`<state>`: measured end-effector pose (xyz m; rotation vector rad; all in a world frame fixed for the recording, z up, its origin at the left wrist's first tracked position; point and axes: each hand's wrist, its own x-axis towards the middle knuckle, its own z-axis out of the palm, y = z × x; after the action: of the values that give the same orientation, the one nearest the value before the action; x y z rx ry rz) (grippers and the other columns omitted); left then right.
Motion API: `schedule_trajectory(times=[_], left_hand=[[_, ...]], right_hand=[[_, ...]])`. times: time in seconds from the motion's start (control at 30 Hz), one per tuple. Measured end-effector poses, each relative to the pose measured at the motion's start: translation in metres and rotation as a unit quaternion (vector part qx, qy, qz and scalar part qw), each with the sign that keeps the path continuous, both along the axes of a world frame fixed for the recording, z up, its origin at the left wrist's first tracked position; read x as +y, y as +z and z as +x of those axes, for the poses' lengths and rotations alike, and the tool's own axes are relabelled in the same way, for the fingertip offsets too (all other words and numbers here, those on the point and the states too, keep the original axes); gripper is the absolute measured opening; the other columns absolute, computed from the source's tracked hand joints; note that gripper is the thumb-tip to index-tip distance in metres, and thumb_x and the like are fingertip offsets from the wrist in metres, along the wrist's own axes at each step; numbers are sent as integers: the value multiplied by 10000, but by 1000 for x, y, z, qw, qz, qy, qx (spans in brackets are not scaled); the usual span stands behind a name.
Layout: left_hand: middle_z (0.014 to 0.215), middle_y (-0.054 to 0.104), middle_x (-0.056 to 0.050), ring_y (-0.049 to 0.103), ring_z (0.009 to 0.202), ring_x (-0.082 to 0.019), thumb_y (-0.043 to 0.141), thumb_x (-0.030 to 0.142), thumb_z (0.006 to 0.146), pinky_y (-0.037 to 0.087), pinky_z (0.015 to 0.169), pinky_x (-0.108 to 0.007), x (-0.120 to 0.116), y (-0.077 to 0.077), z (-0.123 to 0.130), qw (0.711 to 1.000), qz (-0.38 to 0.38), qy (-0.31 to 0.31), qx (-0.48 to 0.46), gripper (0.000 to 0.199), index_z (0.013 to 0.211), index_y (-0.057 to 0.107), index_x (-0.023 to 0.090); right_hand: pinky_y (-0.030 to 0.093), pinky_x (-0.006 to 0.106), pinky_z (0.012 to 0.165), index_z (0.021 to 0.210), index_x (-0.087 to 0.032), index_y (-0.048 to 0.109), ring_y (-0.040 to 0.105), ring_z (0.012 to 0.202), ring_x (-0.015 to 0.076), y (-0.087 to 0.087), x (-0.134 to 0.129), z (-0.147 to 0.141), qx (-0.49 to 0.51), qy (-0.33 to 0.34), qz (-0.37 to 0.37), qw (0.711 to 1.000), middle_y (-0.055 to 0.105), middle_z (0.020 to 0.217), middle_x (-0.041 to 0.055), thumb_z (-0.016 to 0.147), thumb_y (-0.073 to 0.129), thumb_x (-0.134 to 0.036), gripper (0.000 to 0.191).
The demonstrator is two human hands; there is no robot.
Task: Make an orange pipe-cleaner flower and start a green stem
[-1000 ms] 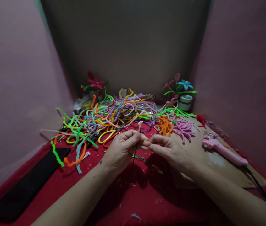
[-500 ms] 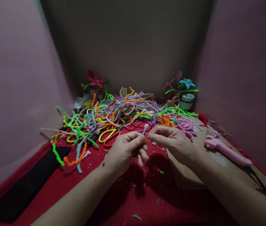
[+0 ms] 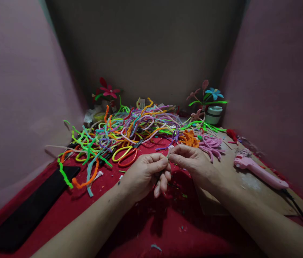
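My left hand (image 3: 147,173) pinches a thin dark stem between thumb and forefinger, its other fingers loosely curled below. A small pale bundle (image 3: 170,147) shows at the stem's upper end. Against that stem, just under the bundle, my right hand (image 3: 191,159) holds its thumb and forefinger together, the tips almost touching my left hand's. The lower part of the stem is mostly hidden by my left fingers. Behind both hands lies a heaped pile of coloured pipe cleaners (image 3: 140,125).
Scissors (image 3: 127,156) with yellow and orange handles lie left of centre. A pink glue gun (image 3: 261,173) rests on a brown board (image 3: 221,204) at right. A black slab (image 3: 30,211) is at left. Orange (image 3: 189,138) and pink bundles (image 3: 211,146) lie behind my right hand.
My right fingertips have moved left and now meet the stem beside my left fingers. The stem's pale top has shifted slightly right and lower.
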<state>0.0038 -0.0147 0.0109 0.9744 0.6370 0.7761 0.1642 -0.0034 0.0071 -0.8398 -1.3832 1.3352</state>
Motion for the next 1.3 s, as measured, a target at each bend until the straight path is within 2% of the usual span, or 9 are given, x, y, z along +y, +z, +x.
schedule_trajectory(times=[0.17, 0.33, 0.43, 0.53, 0.67, 0.77, 0.87, 1.0, 1.3], left_hand=[[542, 605, -13, 452, 265, -46, 503, 251, 836, 311, 251, -124, 3, -5, -4, 996, -26, -76, -31, 201, 714, 560, 102], [558, 608, -16, 450, 273, -39, 509, 260, 831, 301, 266, -121, 4, -5, -5, 993, -29, -114, -32, 196, 729, 563, 102], [556, 590, -6, 451, 285, -46, 477, 270, 847, 314, 270, -134, 1, -1, -2, 996, 0, -84, 12, 206, 731, 543, 113], [551, 558, 19, 490, 340, -68, 471, 283, 850, 377, 319, -159, -4, 0, 4, 988, 105, 28, 111, 163, 794, 516, 137], [751, 565, 16, 582, 555, -98, 547, 238, 806, 496, 530, -225, -9, -11, 9, 869, 359, 236, 247, 225, 1008, 457, 197], [881, 582, -35, 598, 787, -137, 484, 162, 835, 493, 744, -274, -9, -22, 9, 745, 530, 254, 317, 242, 1072, 474, 206], [945, 601, -83, 577, 911, -171, 425, 127, 857, 462, 831, -296, -6, -25, 7, 673, 601, 233, 363, 239, 1070, 517, 184], [946, 610, -99, 580, 888, -162, 408, 105, 860, 465, 809, -272, -4, -21, 4, 643, 628, 223, 378, 267, 1086, 537, 165], [870, 653, -67, 606, 813, -136, 489, 89, 820, 473, 742, -235, -10, -2, 5, 665, 621, 262, 321, 223, 968, 632, 177]], right_hand=[[395, 289, 718, 833, -207, 692, 527, 651, 114, -7, -2, 1, 39, 61, -53, 996, 618, 697, -18, 704, 686, -268, 143], [405, 325, 767, 671, -196, 704, 548, 739, 156, -14, -5, -1, 104, 89, -25, 990, 606, 731, 11, 699, 682, -258, 71], [397, 324, 797, 667, -212, 708, 535, 788, 156, -15, -5, -3, 116, 43, -9, 992, 600, 780, 9, 690, 689, -236, 38], [394, 320, 794, 668, -220, 701, 524, 764, 143, -15, -6, -6, 112, -11, 4, 994, 589, 750, -5, 699, 683, -222, 37], [398, 313, 798, 673, -215, 695, 527, 784, 148, -16, -8, -10, 110, -60, 15, 992, 596, 759, -5, 699, 689, -239, 36], [397, 310, 800, 676, -212, 689, 526, 780, 151, -17, -10, -14, 100, -78, 13, 992, 598, 758, -3, 707, 685, -250, 50], [393, 307, 807, 664, -214, 678, 519, 762, 147, -18, -12, -15, 108, -87, 9, 990, 586, 738, -9, 718, 674, -242, 60], [383, 314, 838, 676, -226, 696, 524, 802, 151, -17, -13, -14, 89, -100, 27, 991, 593, 774, -4, 731, 660, -236, 67], [390, 325, 836, 745, -244, 707, 539, 847, 159, -13, -18, -11, -23, -129, 110, 985, 587, 832, 12, 786, 613, -268, 105]])
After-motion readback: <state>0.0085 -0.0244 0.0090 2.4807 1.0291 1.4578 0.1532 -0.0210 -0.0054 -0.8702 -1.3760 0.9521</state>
